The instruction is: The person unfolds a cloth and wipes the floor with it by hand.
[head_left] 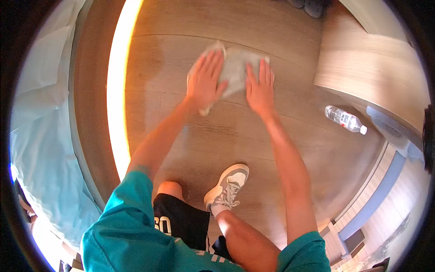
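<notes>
Nearest, the teal shirt [131,240] hid part of the black shorts [188,224] and their lettering [162,225]. Beyond them, one laced shoe [229,185] stood on the floor [217,143]. Farther off, a pale, motion-blurred cloth [236,72] lay on the floor, its left part mostly covered by the left hand [205,80], flat with fingers extended. The right hand [260,88] lay flat too, fingers straight, over the cloth's right edge. To its right, a clear bottle [345,119] lay sideways, its label unreadable. Dark objects [310,7], cut off at the top, were hard to identify.

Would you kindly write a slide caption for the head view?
Left hand and right hand on a pale cloth over the wood-grain floor, a clear bottle lying nearby.
</notes>
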Tool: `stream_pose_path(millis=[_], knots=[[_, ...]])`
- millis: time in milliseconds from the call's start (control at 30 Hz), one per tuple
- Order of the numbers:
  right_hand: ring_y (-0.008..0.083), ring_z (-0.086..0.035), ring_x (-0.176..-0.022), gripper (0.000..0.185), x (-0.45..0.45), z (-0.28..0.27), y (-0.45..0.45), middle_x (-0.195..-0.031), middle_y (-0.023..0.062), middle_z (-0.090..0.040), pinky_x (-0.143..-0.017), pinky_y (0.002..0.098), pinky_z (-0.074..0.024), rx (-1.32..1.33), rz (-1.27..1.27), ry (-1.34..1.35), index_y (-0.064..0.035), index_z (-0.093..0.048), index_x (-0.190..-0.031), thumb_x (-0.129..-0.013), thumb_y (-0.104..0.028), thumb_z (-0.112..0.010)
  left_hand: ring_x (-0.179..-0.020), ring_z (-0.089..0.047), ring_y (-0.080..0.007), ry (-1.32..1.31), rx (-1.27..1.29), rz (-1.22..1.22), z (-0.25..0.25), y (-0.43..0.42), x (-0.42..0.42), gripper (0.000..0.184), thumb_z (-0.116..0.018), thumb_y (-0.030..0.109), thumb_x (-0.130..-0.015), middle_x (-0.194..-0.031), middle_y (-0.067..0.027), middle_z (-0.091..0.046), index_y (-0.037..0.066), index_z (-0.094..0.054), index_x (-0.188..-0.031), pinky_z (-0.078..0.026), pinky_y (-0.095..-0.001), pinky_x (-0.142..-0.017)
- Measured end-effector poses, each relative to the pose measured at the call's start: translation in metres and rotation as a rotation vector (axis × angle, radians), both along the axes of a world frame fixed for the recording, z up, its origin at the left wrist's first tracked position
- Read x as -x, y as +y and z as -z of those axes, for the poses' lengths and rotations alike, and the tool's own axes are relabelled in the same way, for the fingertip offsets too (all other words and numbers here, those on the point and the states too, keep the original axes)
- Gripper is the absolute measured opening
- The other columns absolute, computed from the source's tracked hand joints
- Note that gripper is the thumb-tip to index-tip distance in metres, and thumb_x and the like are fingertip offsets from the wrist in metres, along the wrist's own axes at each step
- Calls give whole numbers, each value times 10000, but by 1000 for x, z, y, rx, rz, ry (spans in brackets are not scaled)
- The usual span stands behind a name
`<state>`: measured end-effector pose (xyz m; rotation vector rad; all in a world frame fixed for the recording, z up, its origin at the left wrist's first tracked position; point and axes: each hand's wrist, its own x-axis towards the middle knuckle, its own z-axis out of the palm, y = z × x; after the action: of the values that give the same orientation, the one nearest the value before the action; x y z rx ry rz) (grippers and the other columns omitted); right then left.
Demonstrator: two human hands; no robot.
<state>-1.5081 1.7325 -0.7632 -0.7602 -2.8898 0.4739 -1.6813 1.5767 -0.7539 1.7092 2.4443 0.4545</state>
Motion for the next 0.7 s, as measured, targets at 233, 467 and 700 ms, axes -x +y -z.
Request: stream_pose_path(millis=[233,467,700], knots=[[466,-178,-1586,515,-153,-18,-112,-1721,266,-164,-1234,650,-213,201,84,-172,-113,-516,-1537,-1043,-250,-575,-1600,-236,-309,-231,138,326,-9,-77,-130,779,-554,430,-1000,-1708,-155,-310,4,-348,-1619,-147,-465,-1313],[445,-137,-1599,508,-90,10,16,-1729,257,-136,-1271,586,-159,31,231,-68,-159,-492,-1571,-1087,-314,-493,-1580,-286,-270,-155,-63,311,8,65,-84,759,-609,384,-958,-1689,-118,-361,26,-404,-1595,-183,-438,-1310],[406,-55,-1621,570,-56,16,153,-1749,240,-48,-1295,539,-93,68,441,-219,-274,-311,-1665,-1120,-432,-362,-1558,-332,-265,96,-255,145,34,220,-37,749,-545,472,-1005,-1676,-105,-388,38,-401,-1598,-192,-429,-1309]])
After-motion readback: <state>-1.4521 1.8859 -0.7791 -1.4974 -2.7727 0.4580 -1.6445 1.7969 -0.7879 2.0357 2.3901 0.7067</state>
